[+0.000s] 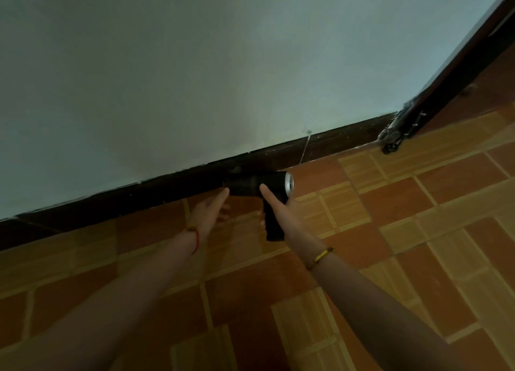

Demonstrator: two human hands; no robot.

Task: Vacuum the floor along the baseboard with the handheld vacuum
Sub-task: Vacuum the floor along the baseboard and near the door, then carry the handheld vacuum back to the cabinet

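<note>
A person's two bare arms reach down toward the foot of a pale, plain wall (195, 64), where a black handheld vacuum with a silver rear cap (259, 185) lies low against the dark brown wooden baseboard (334, 145). The right hand (278, 206) is wrapped around the vacuum's black pistol-style handle, which hangs down toward the camera, with the index finger stretched forward along the body. The left hand (213, 209) is held flat and loose, fingers extended, its fingertips at the underside of the vacuum's front section (whether they actually touch it cannot be told in the dim light). The vacuum's nozzle end points left along the baseboard and merges with the dark wood, so its tip is hard to make out. Below it spreads a floor of orange-red and striped tan square tiles (418, 192). A thin red string bracelet (195, 235) circles the left wrist, and a slim gold-coloured bracelet (320, 257) sits on the right wrist. At upper right, a dark wooden door edge (457, 72) stands at an angle to the wall, with a black metal floor bolt (393, 143) at its bottom corner.
</note>
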